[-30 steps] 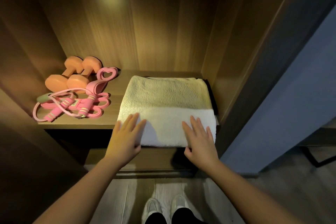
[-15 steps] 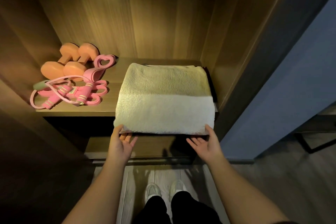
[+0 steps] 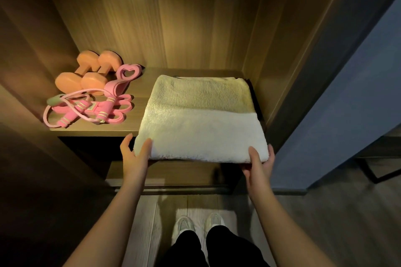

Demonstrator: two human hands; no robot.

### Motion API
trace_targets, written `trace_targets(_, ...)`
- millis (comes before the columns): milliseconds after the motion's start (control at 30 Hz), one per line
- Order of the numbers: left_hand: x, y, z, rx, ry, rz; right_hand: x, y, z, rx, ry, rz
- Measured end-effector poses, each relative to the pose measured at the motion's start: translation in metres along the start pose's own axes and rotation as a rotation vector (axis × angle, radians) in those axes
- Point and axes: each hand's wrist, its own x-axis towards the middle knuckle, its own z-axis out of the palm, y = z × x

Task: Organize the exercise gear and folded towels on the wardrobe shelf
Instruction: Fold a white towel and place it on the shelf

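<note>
Folded towel: one, cream-white. It lies on the right half of the wardrobe shelf, with its front edge past the shelf lip.

- Left hand: grips the towel's front left corner, thumb on top.
- Right hand: grips the front right corner, thumb on top and fingers curled round the side.
- Orange dumbbells: two, side by side at the shelf's back left, well apart from the towel.
- Pink resistance bands: one tangle in front of the dumbbells and touching them. The number of pieces cannot be told.
- White shoes: two, on the floor below.
</note>
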Motion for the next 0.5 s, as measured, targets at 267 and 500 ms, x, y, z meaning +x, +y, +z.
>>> trace_targets(267,-0.001,0.041,-0.027,0.79,-0.199,0.526,-0.003,-0.058,-0.004,-0.796,-0.287,-0.491)
trace_targets(500,0.007,0.066,-0.02,1.54,-0.237,1.044,0.01,-0.092,0.0,-1.767,-0.185,-1.269)
